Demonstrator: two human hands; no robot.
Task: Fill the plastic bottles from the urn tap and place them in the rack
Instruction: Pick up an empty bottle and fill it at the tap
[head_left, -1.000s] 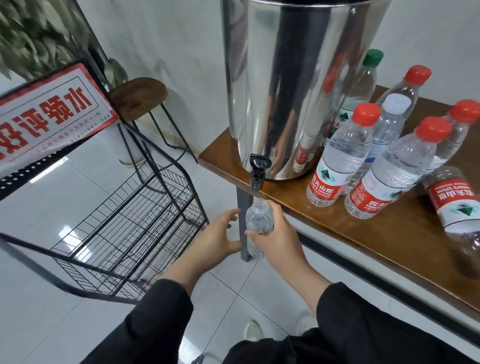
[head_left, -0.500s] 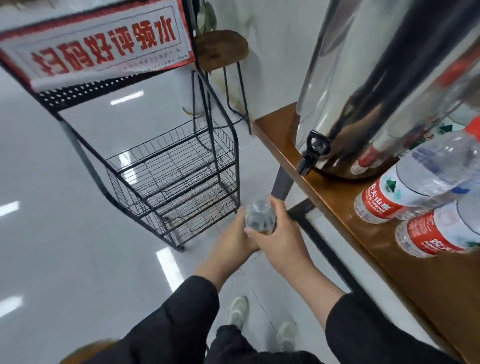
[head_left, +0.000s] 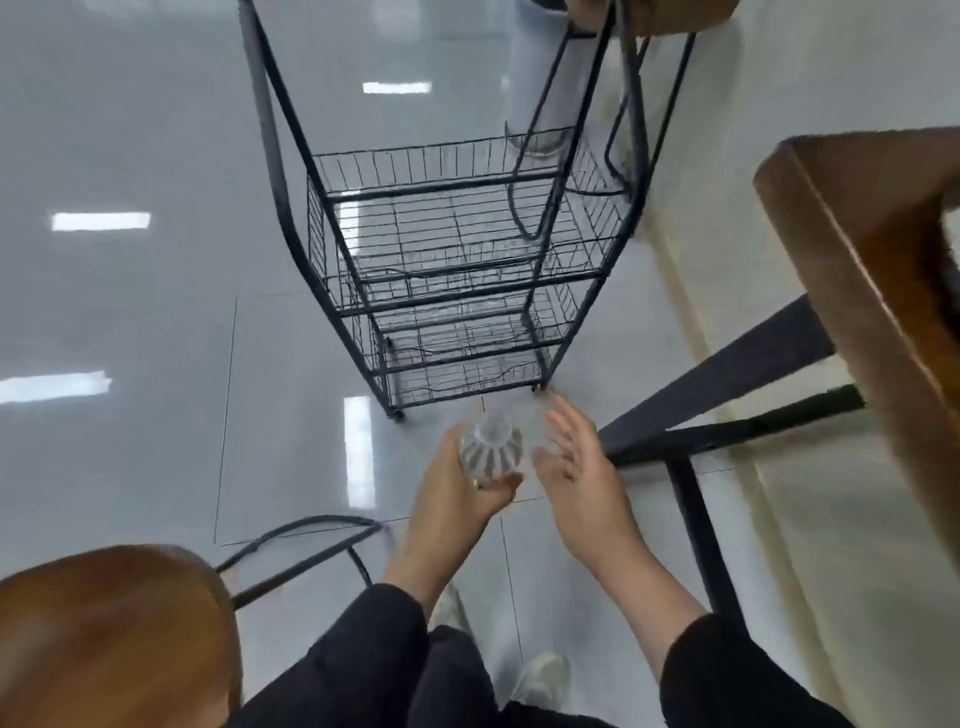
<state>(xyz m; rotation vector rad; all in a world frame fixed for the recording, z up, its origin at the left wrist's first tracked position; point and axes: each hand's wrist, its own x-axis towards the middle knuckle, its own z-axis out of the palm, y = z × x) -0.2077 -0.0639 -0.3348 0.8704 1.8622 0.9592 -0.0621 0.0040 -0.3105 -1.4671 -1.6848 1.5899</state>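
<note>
Item: clear ribbed plastic bottle, gripped low in my left hand, fingers curled round its body. It hangs over the grey floor, just short of the black wire rack.

Orientation: seen nearly end-on, the ribbed end faces the camera and the long axis runs roughly away from me (which end is the neck, I cannot tell through the blur).

Right hand: fingers spread and straight, just beside the bottle, holding nothing.

Handling note: I judge the step in hand is racking. I would keep the grip firm, steer clear of the rack's front rail, and lower the bottle into a basket before letting go.

Adjacent: brown wooden table; round wooden stool.
</note>
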